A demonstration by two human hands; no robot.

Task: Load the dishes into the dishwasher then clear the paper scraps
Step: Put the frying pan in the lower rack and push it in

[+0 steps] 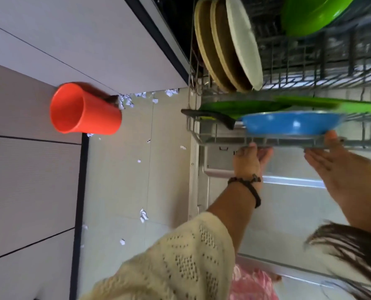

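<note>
The lower dishwasher rack (223, 140) is pulled out over the open door (288, 213). It holds two tan plates (212, 53), a white plate (244, 42), green plates (240, 106) and a blue pan (292, 124) with a black handle. A green bowl (310, 14) sits at the top right. My left hand (249, 161), with a dark bracelet on the wrist, grips the rack's front rim. My right hand (340, 169) lies against the rim beside the pan, fingers straight and thumb up. An orange cup (82, 109) stands on the counter at left. Several paper scraps (143, 215) litter the floor.
Grey cabinet fronts (28, 191) line the left side, with a strip of tiled floor (119, 180) between them and the dishwasher. More scraps (128, 101) lie clustered near the orange cup. A cream knit sleeve (180, 256) and loose hair (353, 245) fill the lower part of the view.
</note>
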